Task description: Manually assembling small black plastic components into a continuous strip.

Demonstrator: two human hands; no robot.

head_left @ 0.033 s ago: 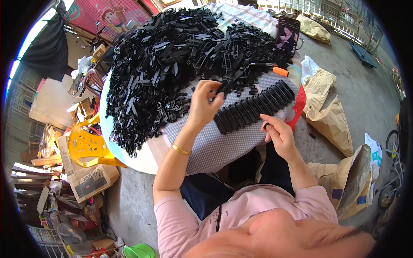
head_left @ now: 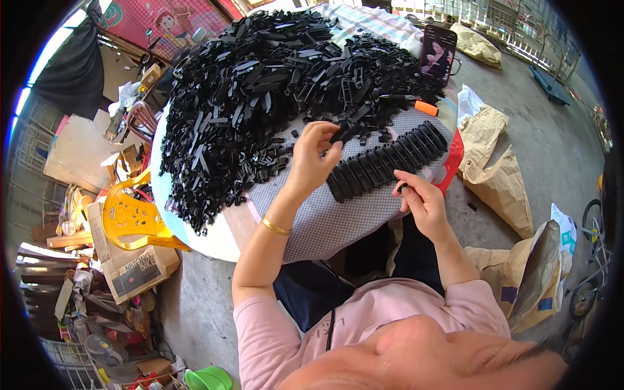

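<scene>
My left hand (head_left: 312, 159), a gold bangle on its wrist, pinches a black plastic piece (head_left: 337, 135) at the front of the pile. In front of it lies a row of black plastic parts (head_left: 387, 162), set side by side in a slanting strip. At the near right end of this strip is my right hand (head_left: 422, 203), its fingers closed on a small dark piece (head_left: 403, 188) mostly hidden by them. A large heap of loose black plastic pieces (head_left: 260, 84) covers the far and left parts of the table.
The round table has a grey patterned cloth (head_left: 318, 227). An orange-handled tool (head_left: 426, 108) and a propped phone (head_left: 437, 55) are at its right side. Paper sacks (head_left: 497, 175) stand on the right floor. A yellow chair (head_left: 130, 218) and a cardboard box (head_left: 140, 273) stand left.
The whole view has shifted very slightly. Both hands keep nearly the same place and grip.
</scene>
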